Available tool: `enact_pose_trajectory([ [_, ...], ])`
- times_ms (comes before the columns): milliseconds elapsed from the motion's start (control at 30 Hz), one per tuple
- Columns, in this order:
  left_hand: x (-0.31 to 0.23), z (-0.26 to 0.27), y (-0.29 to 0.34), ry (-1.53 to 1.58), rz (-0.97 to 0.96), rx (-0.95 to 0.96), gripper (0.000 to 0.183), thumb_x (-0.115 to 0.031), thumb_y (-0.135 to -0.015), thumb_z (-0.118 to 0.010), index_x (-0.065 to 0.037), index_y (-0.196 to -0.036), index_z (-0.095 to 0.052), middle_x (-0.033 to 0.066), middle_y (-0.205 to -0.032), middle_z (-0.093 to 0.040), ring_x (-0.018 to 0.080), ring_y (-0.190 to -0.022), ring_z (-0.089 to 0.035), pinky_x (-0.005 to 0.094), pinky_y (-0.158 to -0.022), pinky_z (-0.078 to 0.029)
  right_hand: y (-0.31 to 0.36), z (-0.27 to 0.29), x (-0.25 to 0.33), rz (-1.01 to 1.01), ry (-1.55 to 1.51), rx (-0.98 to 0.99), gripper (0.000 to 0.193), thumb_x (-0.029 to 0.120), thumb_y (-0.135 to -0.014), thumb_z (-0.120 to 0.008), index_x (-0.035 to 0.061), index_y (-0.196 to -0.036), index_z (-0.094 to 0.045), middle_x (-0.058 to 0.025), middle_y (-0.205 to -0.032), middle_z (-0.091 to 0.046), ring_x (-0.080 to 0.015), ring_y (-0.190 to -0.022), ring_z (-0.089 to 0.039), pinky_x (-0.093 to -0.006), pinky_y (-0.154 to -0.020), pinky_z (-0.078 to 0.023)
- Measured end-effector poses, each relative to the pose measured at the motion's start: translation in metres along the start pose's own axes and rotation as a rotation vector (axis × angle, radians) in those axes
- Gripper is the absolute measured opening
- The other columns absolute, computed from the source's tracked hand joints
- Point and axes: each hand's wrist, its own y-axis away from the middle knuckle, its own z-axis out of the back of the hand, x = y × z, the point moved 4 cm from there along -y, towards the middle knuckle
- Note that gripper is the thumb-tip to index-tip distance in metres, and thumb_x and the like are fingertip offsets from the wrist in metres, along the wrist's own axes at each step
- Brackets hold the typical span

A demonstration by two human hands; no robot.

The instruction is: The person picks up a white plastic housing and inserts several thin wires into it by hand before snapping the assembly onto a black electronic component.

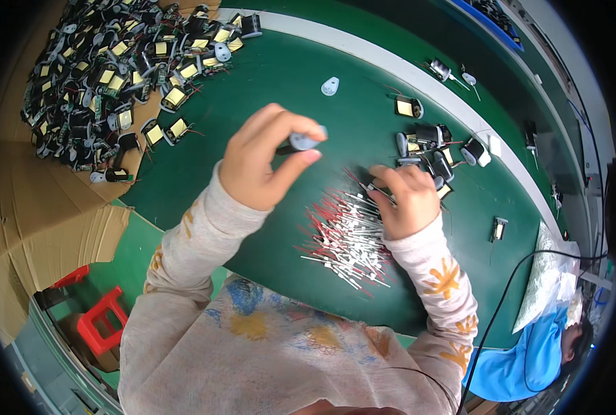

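Observation:
My left hand (253, 166) is raised over the green table, thumb and index finger closed around a small dark cylindrical part with a grey end cap (302, 142). Lower and to the right, my right hand (412, 202) pinches a thin wire (371, 185) at its fingertips; its far end is hard to make out. Just below and left of those fingers lies a loose pile of short red and white wires (349, 238). Behind the right hand sits a cluster of black cylindrical parts (429, 142) with grey caps and yellow pads.
A big heap of similar parts (114, 76) spreads over cardboard (11, 183) at the left. A loose grey cap (330, 86) lies at the far middle. One part (499, 229) lies farther right, near a black cable (505, 297). A person in blue (522, 366) is at lower right.

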Motion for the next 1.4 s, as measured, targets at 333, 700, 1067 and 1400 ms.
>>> enact_pose_trajectory([
  [333,-0.002,-0.027,-0.005,0.363,0.1,-0.07,0.03,-0.005,-0.075,-0.069,-0.004,-0.103,-0.059,0.006,-0.091,-0.059,0.0151,-0.081,-0.056,0.0248,-0.068,-0.045,0.014,-0.021,0.006,0.14,0.14,-0.11,0.027,-0.001,-0.068,-0.056,0.0043,-0.094,-0.061,-0.0086,-0.072,-0.059,-0.0254,-0.068,-0.057,-0.0357,-0.065,-0.045],
  [700,0.003,-0.021,-0.003,0.347,-0.027,0.046,0.03,-0.014,-0.073,-0.069,-0.005,-0.1,-0.061,0.0106,-0.108,-0.061,0.0267,-0.106,-0.052,0.037,-0.094,-0.037,0.008,-0.009,-0.009,0.063,-0.127,-0.05,0.046,-0.004,-0.063,-0.068,0.0073,-0.106,-0.06,-0.0063,-0.083,-0.065,-0.0262,-0.081,-0.061,-0.036,-0.075,-0.046],
  [1067,-0.006,-0.028,0.003,0.168,-0.033,0.369,0.031,-0.02,-0.071,-0.071,-0.006,-0.096,-0.063,0.0116,-0.117,-0.059,0.0319,-0.119,-0.044,0.0425,-0.101,-0.031,0.007,0.018,0.004,0.287,-0.09,-0.205,0.039,-0.001,-0.067,-0.056,0.002,-0.106,-0.06,-0.0114,-0.076,-0.058,-0.0271,-0.072,-0.058,-0.0362,-0.071,-0.048],
  [1400,0.001,-0.029,0.004,0.168,0.032,0.388,0.03,-0.013,-0.069,-0.072,-0.006,-0.097,-0.063,0.0096,-0.11,-0.061,0.0276,-0.11,-0.051,0.0395,-0.097,-0.035,0.012,0.014,0.001,-0.048,-0.249,-0.085,0.045,0.004,-0.069,-0.069,0.0069,-0.113,-0.057,-0.0091,-0.077,-0.061,-0.0268,-0.071,-0.06,-0.036,-0.064,-0.048],
])
